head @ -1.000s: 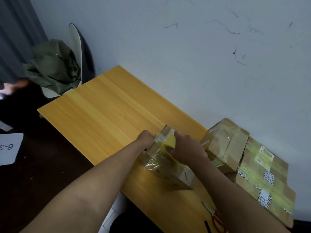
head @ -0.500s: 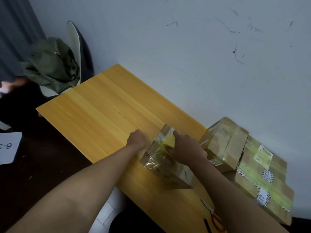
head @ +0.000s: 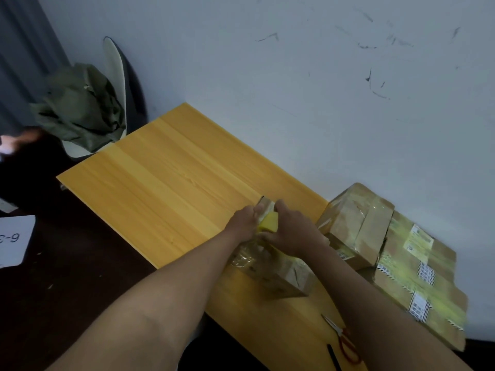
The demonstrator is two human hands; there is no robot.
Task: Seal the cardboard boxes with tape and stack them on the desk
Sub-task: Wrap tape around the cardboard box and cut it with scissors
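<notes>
Two hands, left grip (head: 245,223) and right grip (head: 290,231) pinching yellow tape roll (head: 268,225) on box (head: 284,274), paper (head: 13,239) reading "6-".

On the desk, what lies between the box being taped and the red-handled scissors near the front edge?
Nothing: the head view shows only bare yellow desk between the box under both hands and the scissors.

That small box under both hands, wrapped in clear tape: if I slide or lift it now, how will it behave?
The small box looks stiff: its cardboard edges hold square. Glossy tape covers much of it, so it is probably slick to grip and may slide easily on the smooth desk. It lies low and flat, so tipping seems unlikely. Its weight cannot be judged.
</notes>
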